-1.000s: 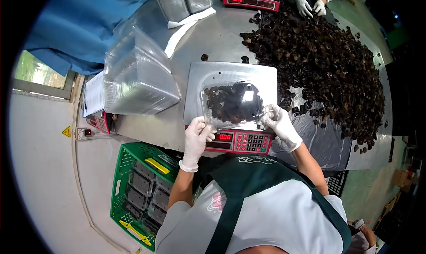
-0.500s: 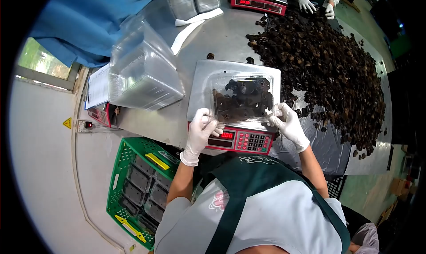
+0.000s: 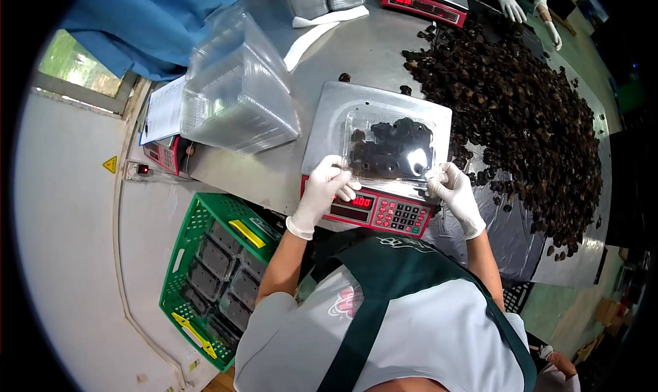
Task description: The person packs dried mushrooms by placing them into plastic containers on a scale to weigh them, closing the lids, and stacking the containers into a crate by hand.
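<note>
A clear plastic clamshell box (image 3: 392,151) filled with dark, wrinkled pieces like wood ear mushrooms is over the metal pan of a red-framed scale (image 3: 326,121). My left hand (image 3: 323,192), in a white glove, pinches the box's near left corner. At the near right corner, my gloved right hand (image 3: 455,193) grips the edge between thumb and fingers. The lid looks closed over the contents. The scale's red display (image 3: 361,201) reads 0.00. Whether the box rests on the pan or is held just above it, I cannot tell.
A large heap of dark mushrooms (image 3: 521,111) covers the table's right side. Stacked clear boxes (image 3: 240,97) stand at left, near a clipboard (image 3: 164,111). A green crate (image 3: 179,265) holds filled boxes below. Beyond the heap are a co-worker's gloved hands (image 3: 510,5) and another scale (image 3: 425,7).
The view has shifted, so the table things appear farther right. My hands keep hold of the box's near corners. The co-worker's hands have moved farther apart.
</note>
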A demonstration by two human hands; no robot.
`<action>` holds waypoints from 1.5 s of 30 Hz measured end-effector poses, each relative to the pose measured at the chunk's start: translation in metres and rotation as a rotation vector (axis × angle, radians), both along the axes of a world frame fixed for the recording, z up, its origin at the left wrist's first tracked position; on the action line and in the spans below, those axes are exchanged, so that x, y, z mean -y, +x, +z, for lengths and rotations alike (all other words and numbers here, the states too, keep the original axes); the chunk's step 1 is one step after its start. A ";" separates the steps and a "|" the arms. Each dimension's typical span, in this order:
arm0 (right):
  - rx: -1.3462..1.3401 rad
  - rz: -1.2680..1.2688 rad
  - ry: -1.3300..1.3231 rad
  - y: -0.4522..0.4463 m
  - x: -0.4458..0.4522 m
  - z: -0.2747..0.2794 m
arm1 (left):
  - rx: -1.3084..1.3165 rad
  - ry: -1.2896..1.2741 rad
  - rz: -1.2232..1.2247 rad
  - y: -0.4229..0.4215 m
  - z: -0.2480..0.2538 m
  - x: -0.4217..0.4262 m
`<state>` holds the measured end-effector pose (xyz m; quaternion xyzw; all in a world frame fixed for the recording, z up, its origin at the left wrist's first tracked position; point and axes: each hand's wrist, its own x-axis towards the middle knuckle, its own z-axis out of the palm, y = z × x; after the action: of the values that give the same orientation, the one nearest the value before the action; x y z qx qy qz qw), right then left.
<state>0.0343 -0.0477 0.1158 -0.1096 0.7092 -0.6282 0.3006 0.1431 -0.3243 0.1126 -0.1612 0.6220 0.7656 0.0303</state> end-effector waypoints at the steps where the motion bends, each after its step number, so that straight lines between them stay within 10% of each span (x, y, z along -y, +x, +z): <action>1: 0.011 -0.001 0.018 -0.001 0.000 -0.006 | 0.041 -0.041 -0.011 0.002 -0.003 0.003; 12: 0.050 -0.111 0.136 0.003 0.008 0.006 | -0.143 -0.700 0.255 0.011 0.018 -0.009; 31: 0.063 -0.100 0.040 0.008 0.009 -0.005 | 0.024 -0.101 0.377 0.010 0.005 -0.020; 36: 0.064 -0.098 0.054 0.009 0.008 -0.009 | -0.080 -0.289 0.387 0.006 -0.009 -0.016; 39: -0.446 -0.178 0.206 0.016 0.012 -0.006 | -0.150 -0.541 0.406 0.003 -0.006 -0.019; 42: -0.414 -0.015 0.432 0.021 0.016 0.015 | -0.157 -0.602 0.313 0.005 0.000 -0.017; 43: -0.949 -0.059 0.445 0.020 0.020 0.001 | -0.120 -0.558 0.196 0.006 0.004 -0.015; 45: -0.801 -0.075 0.420 0.017 0.018 -0.006 | -0.190 -0.584 0.067 0.008 0.005 -0.012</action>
<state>0.0511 -0.0660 0.1102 -0.2547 0.8852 -0.3891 -0.0045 0.1513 -0.3118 0.1180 -0.1113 0.8102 0.5666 -0.1010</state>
